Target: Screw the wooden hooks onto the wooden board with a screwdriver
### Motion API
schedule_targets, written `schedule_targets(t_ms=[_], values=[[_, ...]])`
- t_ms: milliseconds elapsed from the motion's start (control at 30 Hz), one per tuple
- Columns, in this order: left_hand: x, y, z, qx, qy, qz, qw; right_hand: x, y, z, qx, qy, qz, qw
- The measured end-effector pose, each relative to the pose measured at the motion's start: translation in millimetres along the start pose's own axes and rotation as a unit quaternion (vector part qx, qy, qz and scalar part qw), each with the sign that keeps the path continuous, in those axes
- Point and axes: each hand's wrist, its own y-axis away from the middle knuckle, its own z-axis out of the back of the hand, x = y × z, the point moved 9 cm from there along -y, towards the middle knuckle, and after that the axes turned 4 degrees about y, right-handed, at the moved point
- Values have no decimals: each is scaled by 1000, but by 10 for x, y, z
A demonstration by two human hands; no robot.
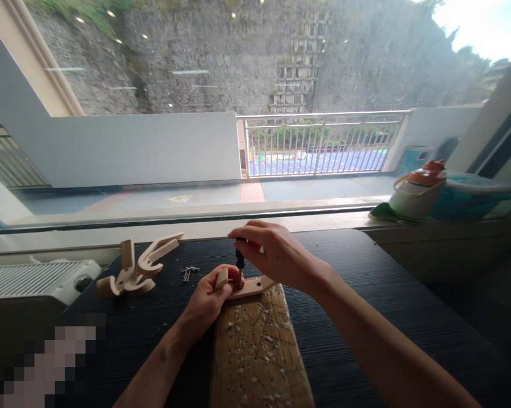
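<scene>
My left hand [210,294] is closed on a small pale wooden piece [252,287] that rests on the far end of a scarred wooden board [259,351]. My right hand [270,252] is wrapped over the red-and-black handle of a screwdriver [240,262], whose tip stands upright on the wooden piece. The handle is mostly hidden by my fingers. The board is full of small holes and dusted with sawdust.
Several curved wooden parts [138,267] lie to the left on the dark table [387,317], with a few small screws [189,273] beside them. A white radiator [38,279] sits at far left. A white-and-orange kettle [417,192] stands on the windowsill at right.
</scene>
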Motion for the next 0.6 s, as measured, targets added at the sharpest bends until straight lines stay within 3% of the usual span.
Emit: schedule_targets(t_ms=[600], values=[[-39, 15, -35, 15, 8, -3, 1000, -14, 2, 17, 10, -3, -4, 1000]])
